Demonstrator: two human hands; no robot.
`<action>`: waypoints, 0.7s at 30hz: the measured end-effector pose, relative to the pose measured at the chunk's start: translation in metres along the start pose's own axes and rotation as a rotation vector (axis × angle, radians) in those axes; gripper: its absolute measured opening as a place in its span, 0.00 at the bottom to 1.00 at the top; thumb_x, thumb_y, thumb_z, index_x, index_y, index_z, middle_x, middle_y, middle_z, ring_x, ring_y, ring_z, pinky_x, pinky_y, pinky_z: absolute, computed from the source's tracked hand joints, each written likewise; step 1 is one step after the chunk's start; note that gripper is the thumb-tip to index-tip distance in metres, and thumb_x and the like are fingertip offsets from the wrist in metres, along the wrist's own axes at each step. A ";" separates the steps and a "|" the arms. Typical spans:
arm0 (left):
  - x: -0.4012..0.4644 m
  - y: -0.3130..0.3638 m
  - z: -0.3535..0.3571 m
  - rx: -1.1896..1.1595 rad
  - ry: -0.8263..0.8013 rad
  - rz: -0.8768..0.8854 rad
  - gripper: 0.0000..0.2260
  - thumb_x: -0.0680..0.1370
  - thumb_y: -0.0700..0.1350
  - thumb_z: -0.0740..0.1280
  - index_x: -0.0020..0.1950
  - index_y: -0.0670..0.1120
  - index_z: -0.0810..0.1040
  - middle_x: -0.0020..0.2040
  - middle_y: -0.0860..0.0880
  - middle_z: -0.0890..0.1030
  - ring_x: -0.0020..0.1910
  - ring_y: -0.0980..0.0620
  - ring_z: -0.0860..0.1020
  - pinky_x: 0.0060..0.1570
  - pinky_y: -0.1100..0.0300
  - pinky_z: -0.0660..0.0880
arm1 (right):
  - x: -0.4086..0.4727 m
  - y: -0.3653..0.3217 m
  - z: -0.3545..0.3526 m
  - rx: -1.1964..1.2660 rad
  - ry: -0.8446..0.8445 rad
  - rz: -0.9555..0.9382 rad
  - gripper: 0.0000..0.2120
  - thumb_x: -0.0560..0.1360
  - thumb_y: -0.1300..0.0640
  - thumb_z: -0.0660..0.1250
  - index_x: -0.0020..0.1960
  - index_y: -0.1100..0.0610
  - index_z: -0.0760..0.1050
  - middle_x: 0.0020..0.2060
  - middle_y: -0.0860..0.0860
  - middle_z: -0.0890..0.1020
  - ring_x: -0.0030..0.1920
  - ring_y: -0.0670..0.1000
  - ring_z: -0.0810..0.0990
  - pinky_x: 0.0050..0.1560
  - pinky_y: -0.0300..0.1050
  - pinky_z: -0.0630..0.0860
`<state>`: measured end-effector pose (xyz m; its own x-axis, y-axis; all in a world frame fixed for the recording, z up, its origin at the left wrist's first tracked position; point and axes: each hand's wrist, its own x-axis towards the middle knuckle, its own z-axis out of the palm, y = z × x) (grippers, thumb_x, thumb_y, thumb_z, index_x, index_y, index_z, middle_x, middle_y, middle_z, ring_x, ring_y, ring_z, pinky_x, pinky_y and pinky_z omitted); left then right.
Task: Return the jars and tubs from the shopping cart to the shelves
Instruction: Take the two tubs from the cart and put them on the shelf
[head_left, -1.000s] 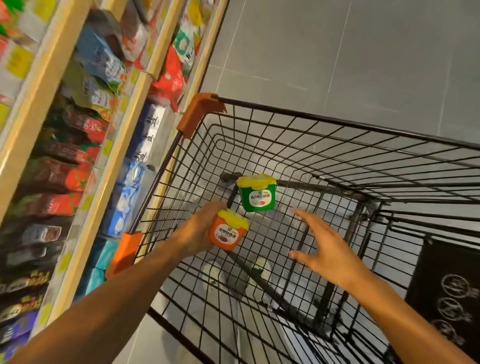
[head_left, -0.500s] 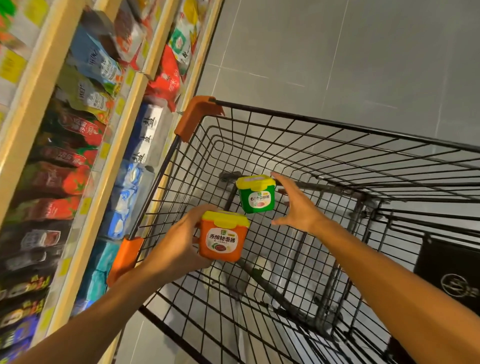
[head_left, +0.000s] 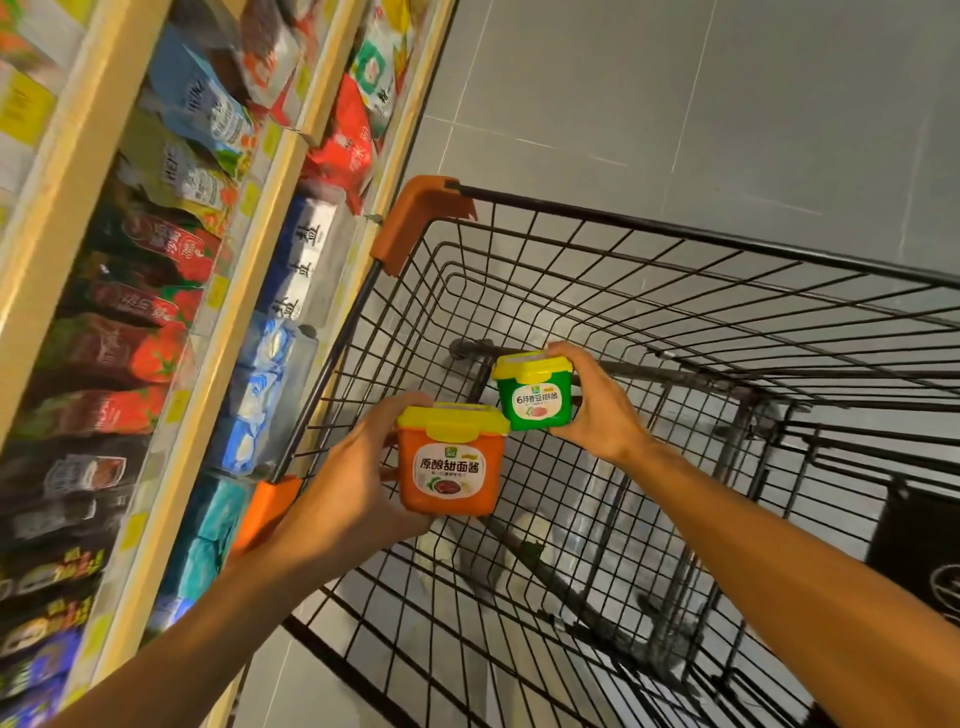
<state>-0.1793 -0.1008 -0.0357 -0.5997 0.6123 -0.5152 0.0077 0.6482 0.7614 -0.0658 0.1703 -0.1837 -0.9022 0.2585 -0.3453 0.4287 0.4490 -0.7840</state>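
Observation:
An orange tub (head_left: 451, 470) with a yellow lid is gripped from its left side by my left hand (head_left: 347, 475), raised inside the black wire shopping cart (head_left: 675, 244). Just behind it to the right is a smaller green tub (head_left: 534, 392), also yellow-lidded, and my right hand (head_left: 592, 402) is closed around its right side and top. I cannot tell whether the green tub still rests on the cart's wire floor. Apart from these two tubs, I see nothing else in the cart's basket.
Wooden shelves (head_left: 244, 291) run along the left, packed with sauce pouches, blue bags and bottles. The cart's orange corner guards (head_left: 423, 218) sit close against the shelf edge. Grey tiled floor (head_left: 675, 104) stretches beyond the cart. A black bag (head_left: 919, 545) hangs at the right.
My left hand has lifted the orange tub up and toward me. My right hand reached forward into the cart and closed on the green tub.

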 end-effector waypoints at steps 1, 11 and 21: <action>-0.001 0.002 -0.002 -0.001 0.006 0.011 0.43 0.62 0.34 0.80 0.69 0.62 0.67 0.59 0.63 0.75 0.61 0.64 0.75 0.50 0.68 0.79 | -0.004 -0.002 -0.003 -0.001 -0.007 -0.006 0.44 0.64 0.58 0.83 0.72 0.44 0.63 0.67 0.42 0.70 0.61 0.46 0.76 0.59 0.41 0.77; -0.045 0.076 -0.037 -0.102 0.039 0.090 0.41 0.63 0.31 0.79 0.69 0.56 0.69 0.58 0.53 0.79 0.59 0.53 0.80 0.48 0.64 0.80 | -0.097 -0.094 -0.077 0.014 0.077 0.010 0.45 0.64 0.58 0.83 0.73 0.46 0.62 0.66 0.43 0.72 0.63 0.40 0.72 0.60 0.25 0.67; -0.158 0.190 -0.122 -0.075 0.199 0.301 0.43 0.63 0.37 0.82 0.71 0.61 0.67 0.62 0.57 0.78 0.59 0.60 0.78 0.52 0.61 0.81 | -0.195 -0.284 -0.171 0.040 0.297 -0.167 0.44 0.63 0.61 0.83 0.72 0.48 0.65 0.63 0.32 0.70 0.60 0.27 0.72 0.54 0.22 0.70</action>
<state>-0.1805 -0.1294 0.2377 -0.7235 0.6656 -0.1831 0.1528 0.4131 0.8978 -0.0036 0.1383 0.1944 -0.9040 0.4246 -0.0498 0.2687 0.4737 -0.8387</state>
